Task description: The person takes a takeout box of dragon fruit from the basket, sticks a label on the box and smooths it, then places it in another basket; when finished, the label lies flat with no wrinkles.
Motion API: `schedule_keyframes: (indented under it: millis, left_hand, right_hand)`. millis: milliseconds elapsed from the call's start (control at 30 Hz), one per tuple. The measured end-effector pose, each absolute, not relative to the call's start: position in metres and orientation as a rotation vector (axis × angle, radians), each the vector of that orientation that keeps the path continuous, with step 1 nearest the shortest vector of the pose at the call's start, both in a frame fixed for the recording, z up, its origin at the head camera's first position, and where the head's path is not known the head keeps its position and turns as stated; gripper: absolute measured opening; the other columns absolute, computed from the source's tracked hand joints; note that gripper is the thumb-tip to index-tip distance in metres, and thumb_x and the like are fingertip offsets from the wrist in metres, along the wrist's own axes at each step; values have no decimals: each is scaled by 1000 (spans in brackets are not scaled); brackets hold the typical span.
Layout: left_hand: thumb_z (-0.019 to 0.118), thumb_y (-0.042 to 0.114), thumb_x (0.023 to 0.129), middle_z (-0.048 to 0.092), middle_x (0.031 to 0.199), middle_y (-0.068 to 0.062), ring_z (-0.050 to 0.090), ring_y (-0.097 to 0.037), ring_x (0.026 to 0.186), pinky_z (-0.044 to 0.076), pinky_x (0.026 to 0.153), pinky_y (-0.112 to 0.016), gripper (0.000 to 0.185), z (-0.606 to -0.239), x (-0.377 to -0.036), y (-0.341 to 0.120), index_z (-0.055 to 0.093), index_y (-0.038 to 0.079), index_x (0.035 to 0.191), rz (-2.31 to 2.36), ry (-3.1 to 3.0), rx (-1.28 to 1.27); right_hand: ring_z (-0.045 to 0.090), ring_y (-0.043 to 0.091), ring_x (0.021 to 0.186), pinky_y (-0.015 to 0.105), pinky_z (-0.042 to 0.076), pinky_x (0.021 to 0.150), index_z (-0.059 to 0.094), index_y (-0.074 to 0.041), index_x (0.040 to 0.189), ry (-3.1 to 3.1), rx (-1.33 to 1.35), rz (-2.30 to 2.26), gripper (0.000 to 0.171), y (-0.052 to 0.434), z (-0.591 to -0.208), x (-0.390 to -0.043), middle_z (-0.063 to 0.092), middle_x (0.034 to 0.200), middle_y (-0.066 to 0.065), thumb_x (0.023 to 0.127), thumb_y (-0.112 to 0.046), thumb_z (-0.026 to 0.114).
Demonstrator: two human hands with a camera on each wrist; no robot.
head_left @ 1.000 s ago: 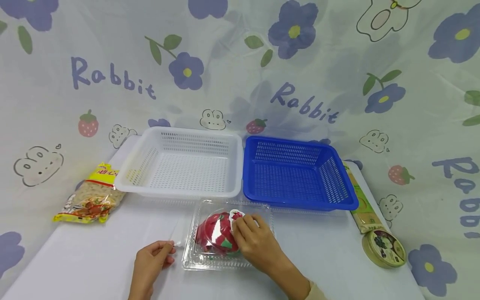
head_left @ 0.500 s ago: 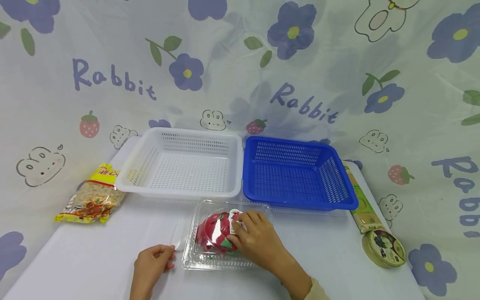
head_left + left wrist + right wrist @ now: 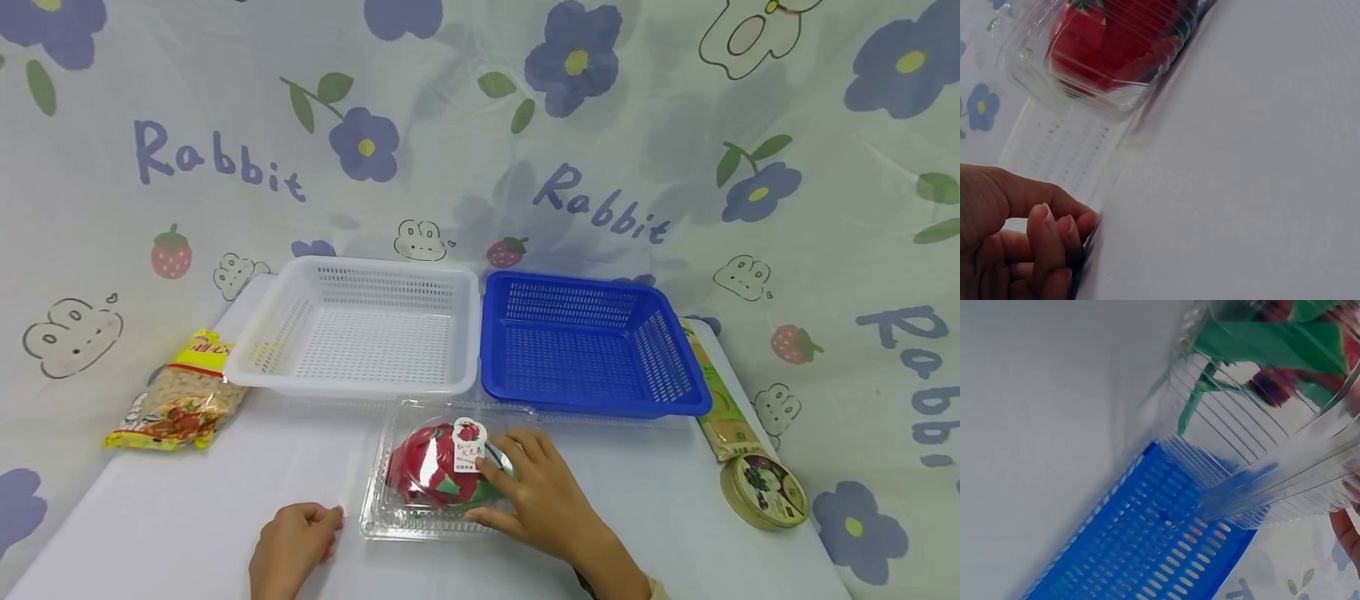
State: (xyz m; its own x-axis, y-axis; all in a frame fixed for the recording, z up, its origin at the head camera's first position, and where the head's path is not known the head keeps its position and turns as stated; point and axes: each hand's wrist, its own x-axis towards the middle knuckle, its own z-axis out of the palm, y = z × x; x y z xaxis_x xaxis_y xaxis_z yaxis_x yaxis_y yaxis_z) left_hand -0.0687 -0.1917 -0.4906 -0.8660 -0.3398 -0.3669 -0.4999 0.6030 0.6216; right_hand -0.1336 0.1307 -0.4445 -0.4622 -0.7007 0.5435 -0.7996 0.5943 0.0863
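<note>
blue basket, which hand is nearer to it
Right. The right hand rests on the clear fruit box just in front of the blue basket. The left hand lies further left and nearer the table's front edge, below the white basket.

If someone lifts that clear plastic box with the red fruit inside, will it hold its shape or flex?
The clear clamshell box looks thin and ribbed, so it would probably flex and crackle. The red fruit fills most of it, so it is likely weighty for its size. The right hand rests on its glossy, possibly slippery lid.
</note>
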Motion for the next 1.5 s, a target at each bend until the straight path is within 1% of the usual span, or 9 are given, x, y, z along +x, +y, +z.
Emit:
schedule_keyframes:
  millis: [167, 333, 500, 633, 733, 833, 933, 1200, 1500]
  left_hand:
    - [62, 32, 90, 58, 53, 5, 52, -14, 53, 36, 51, -30, 31, -487, -66, -193, 68, 14, 66, 1098, 2610, -675]
    - [58, 43, 97, 60, 59, 4, 54, -13, 53, 38, 50, -29, 40, -474, -66, -194, 69, 11, 76, 1120, 2672, -650]
    - [50, 57, 99, 69, 93, -4, 64, -13, 69, 46, 57, -29, 53, -455, -70, -180, 64, 9, 117, 1234, 2764, -512]
    - [51, 55, 99, 63, 123, -11, 64, -20, 95, 55, 74, -38, 64, -447, -75, -161, 41, 17, 148, 1291, 2777, -281]
    - [55, 56, 96, 54, 137, -13, 61, -29, 112, 54, 82, -52, 76, -447, -76, -151, 24, 24, 158, 1261, 2748, -165]
    - [57, 60, 93, 44, 148, -15, 54, -42, 125, 49, 85, -66, 86, -450, -76, -144, 12, 30, 160, 1188, 2730, -105]
    - [60, 63, 89, 38, 154, -18, 48, -49, 131, 44, 88, -73, 96, -451, -75, -141, 6, 29, 161, 1137, 2723, -73]
    - [70, 65, 80, 37, 154, -21, 50, -47, 129, 46, 86, -72, 114, -454, -74, -139, -2, 28, 161, 1071, 2694, -80]
    - [76, 65, 73, 38, 154, -19, 49, -42, 130, 46, 87, -71, 124, -457, -76, -137, -2, 29, 161, 1139, 2688, -78]
  right_hand:
    - [53, 23, 114, 39, 45, 97, 76, -18, 113, -2264, 1182, 283, 59, 140, -448, -124, 62, 125, 7, 93, -67, 50]
    - [54, 24, 115, 41, 48, 94, 62, -16, 135, -2362, 984, 386, 65, 152, -448, -118, 61, 125, 10, 93, -65, 52]
    - [58, 26, 116, 46, 53, 89, 37, -14, 154, -2730, 633, 597, 90, 165, -448, -111, 57, 130, 12, 86, -67, 62]
    - [52, 40, 129, 63, 48, 95, 17, -15, 160, -3082, 407, 906, 108, 171, -448, -105, 47, 146, 19, 81, -71, 64]
    - [43, 45, 137, 70, 41, 99, 9, -14, 161, -3227, 357, 1090, 116, 173, -450, -102, 37, 155, 21, 78, -72, 67]
    - [38, 45, 140, 71, 39, 100, 3, -14, 161, -3271, 392, 1164, 124, 175, -453, -101, 32, 158, 19, 75, -72, 70]
    - [37, 45, 141, 71, 39, 100, 0, -14, 161, -3273, 423, 1172, 128, 175, -455, -101, 29, 160, 20, 72, -72, 73]
    - [34, 48, 142, 72, 38, 100, -2, -12, 160, -3238, 448, 1230, 130, 174, -461, -101, 25, 160, 24, 72, -68, 76]
    - [33, 48, 142, 69, 37, 103, -4, -10, 160, -3180, 512, 1288, 128, 172, -465, -102, 23, 161, 24, 76, -64, 76]
